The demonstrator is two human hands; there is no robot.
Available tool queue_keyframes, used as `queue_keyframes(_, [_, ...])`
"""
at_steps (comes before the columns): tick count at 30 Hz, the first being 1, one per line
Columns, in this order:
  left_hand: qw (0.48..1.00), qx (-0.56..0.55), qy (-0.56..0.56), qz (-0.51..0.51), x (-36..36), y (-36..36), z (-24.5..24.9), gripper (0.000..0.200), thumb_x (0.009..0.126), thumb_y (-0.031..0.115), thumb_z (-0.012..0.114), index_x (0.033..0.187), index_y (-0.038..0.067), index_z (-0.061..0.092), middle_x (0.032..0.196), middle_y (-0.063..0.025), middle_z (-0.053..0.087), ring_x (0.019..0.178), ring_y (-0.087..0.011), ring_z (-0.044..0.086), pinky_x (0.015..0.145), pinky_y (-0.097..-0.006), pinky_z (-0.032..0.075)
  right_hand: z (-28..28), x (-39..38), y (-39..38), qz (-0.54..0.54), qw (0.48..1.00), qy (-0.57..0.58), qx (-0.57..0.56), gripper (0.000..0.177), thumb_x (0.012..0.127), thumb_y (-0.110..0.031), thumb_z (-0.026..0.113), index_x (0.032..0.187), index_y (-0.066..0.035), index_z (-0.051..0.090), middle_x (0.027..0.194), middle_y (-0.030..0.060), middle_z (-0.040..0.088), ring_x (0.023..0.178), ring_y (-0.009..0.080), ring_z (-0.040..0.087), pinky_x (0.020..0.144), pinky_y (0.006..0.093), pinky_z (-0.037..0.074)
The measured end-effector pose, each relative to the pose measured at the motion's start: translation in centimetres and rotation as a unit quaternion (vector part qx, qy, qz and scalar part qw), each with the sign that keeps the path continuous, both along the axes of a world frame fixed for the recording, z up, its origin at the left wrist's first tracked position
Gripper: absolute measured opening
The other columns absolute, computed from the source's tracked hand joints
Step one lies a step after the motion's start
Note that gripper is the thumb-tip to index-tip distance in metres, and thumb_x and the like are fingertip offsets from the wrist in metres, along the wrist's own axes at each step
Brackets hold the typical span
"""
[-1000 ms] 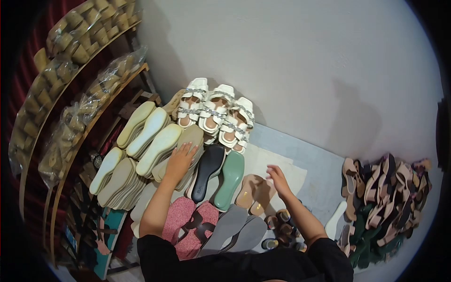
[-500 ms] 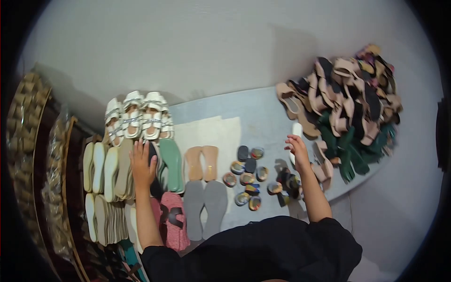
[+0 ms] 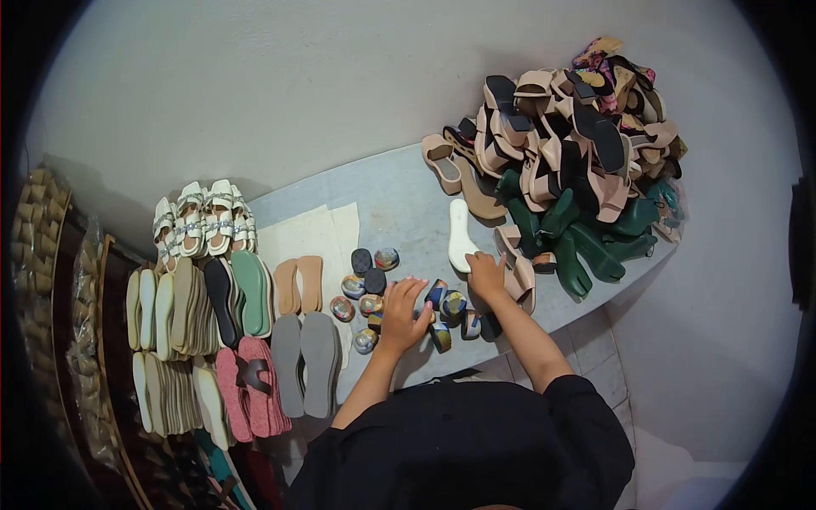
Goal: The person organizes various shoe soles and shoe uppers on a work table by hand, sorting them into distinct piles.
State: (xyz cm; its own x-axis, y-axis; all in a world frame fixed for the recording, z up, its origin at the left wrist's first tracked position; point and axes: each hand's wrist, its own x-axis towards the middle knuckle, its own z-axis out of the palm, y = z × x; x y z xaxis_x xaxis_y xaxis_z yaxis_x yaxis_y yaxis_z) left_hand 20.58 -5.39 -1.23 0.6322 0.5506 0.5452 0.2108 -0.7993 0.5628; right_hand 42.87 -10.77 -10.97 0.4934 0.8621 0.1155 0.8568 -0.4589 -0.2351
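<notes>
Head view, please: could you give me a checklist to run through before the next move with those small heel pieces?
1. Contact: left hand rests on the small heel pieces, fingers spread: ok.
2. Grip: right hand touches the white sole; whether it is grasped: cannot tell.
3. Support: heel pieces all lie on the grey table: ok.
4. Steadiness of the sandal pile beside the right hand: cannot tell.
5. Clearance: rows of soles at the left lie apart from both hands: ok.
</notes>
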Motion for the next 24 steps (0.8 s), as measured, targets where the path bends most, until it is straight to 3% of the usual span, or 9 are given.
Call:
queue_keyframes(3, [0.999, -0.019, -0.026, 0.030, -0.6, -0.2, -0.9, 0.041, 0.072, 0.010, 0.061, 0.111, 0.005, 0.052, 0.107, -0.0146, 0.053, 0.105, -0.0323, 0.049, 0.092, -0.0437, 0.034, 1.4, 1.7, 0.2, 0.009, 0.982, 0.074, 0.173, 0.028, 0.073, -0.012, 0.057, 0.101, -0.013, 0.059, 0.098, 0.0060, 0.061, 0.095, 0.0228, 0.055, 0.097, 0.0571, 0.022])
queue_keyframes(4, [0.998, -0.025, -0.032, 0.050, -0.9, -0.1, -1.0, 0.040, 0.071, 0.007, 0.061, 0.109, 0.003, 0.052, 0.105, -0.0162, 0.054, 0.101, -0.0332, 0.050, 0.090, -0.0416, 0.036, 4.1, 2.1, 0.0, 0.030, 0.972, 0.078, 0.219, 0.024, 0.075, -0.011, 0.058, 0.099, -0.010, 0.060, 0.094, 0.0092, 0.062, 0.090, 0.0258, 0.058, 0.090, 0.0495, 0.035])
queue_keyframes(7, [0.989, -0.035, -0.050, 0.132, -1.4, -0.6, -0.1, 0.039, 0.071, 0.005, 0.061, 0.109, 0.003, 0.052, 0.105, -0.0165, 0.054, 0.100, -0.0332, 0.050, 0.089, -0.0415, 0.036, 9.2, 4.1, 0.2, 0.082, 0.914, 0.284, 0.278, 0.026, 0.074, -0.008, 0.061, 0.099, -0.006, 0.061, 0.094, 0.0094, 0.063, 0.084, 0.0235, 0.061, 0.078, 0.0367, 0.045])
queue_keyframes(10, [0.987, -0.016, -0.034, 0.154, -1.6, -0.9, -0.1, 0.052, 0.066, 0.008, 0.066, 0.115, 0.003, 0.049, 0.112, -0.0170, 0.049, 0.104, -0.0337, 0.047, 0.091, -0.0419, 0.035, 16.2, 2.8, -2.1, 0.151, 0.870, 0.383, 0.271, 0.027, 0.072, -0.006, 0.064, 0.099, -0.003, 0.062, 0.091, 0.0076, 0.064, 0.079, 0.0167, 0.061, 0.067, 0.0274, 0.047])
queue_keyframes(11, [0.987, -0.015, -0.033, 0.154, -1.6, -1.1, 0.3, 0.056, 0.065, 0.009, 0.068, 0.117, 0.004, 0.048, 0.114, -0.0169, 0.048, 0.105, -0.0340, 0.046, 0.092, -0.0424, 0.034, 17.1, 2.5, -2.9, 0.183, 0.847, 0.442, 0.230, 0.027, 0.073, -0.005, 0.065, 0.100, -0.002, 0.061, 0.088, 0.0053, 0.063, 0.080, 0.0109, 0.057, 0.071, 0.0261, 0.045])
queue_keyframes(14, [0.992, -0.003, 0.044, 0.121, -1.6, -2.5, 4.0, 0.069, 0.060, 0.013, 0.072, 0.122, 0.005, 0.044, 0.119, -0.0172, 0.045, 0.110, -0.0349, 0.043, 0.096, -0.0450, 0.030, 18.4, 1.6, -4.3, 0.350, 0.759, 0.539, 0.107, 0.024, 0.074, -0.007, 0.067, 0.097, -0.001, 0.062, 0.088, 0.0053, 0.063, 0.082, 0.0119, 0.057, 0.073, 0.0258, 0.045])
queue_keyframes(16, [0.994, -0.061, 0.087, 0.022, -2.1, -2.5, 4.5, 0.069, 0.059, 0.016, 0.073, 0.122, 0.007, 0.046, 0.120, -0.0157, 0.047, 0.114, -0.0338, 0.041, 0.098, -0.0468, 0.026, 18.4, 0.9, -4.0, 0.418, 0.684, 0.591, 0.087, 0.023, 0.074, -0.008, 0.069, 0.096, -0.002, 0.063, 0.087, 0.0045, 0.062, 0.083, 0.0125, 0.056, 0.076, 0.0268, 0.044])
queue_keyframes(20, [0.943, -0.228, 0.187, -0.154, -4.5, -1.7, 2.8, 0.058, 0.064, 0.015, 0.070, 0.117, 0.005, 0.050, 0.115, -0.0129, 0.052, 0.104, -0.0286, 0.050, 0.092, -0.0404, 0.034, 18.1, -0.3, -1.9, 0.482, 0.625, 0.611, 0.063, 0.023, 0.074, -0.012, 0.070, 0.093, -0.002, 0.063, 0.087, 0.0043, 0.061, 0.084, 0.0120, 0.056, 0.079, 0.0275, 0.043])
queue_keyframes(24, [0.873, -0.427, 0.170, -0.162, -7.4, -1.1, 4.0, 0.051, 0.071, 0.009, 0.062, 0.119, 0.004, 0.048, 0.105, -0.0067, 0.055, 0.091, -0.0147, 0.051, 0.087, -0.0279, 0.038, 17.3, -2.9, 0.7, 0.389, 0.646, 0.655, 0.053, 0.029, 0.077, -0.013, 0.067, 0.102, -0.002, 0.058, 0.094, 0.0040, 0.058, 0.088, 0.0127, 0.054, 0.084, 0.0274, 0.041])
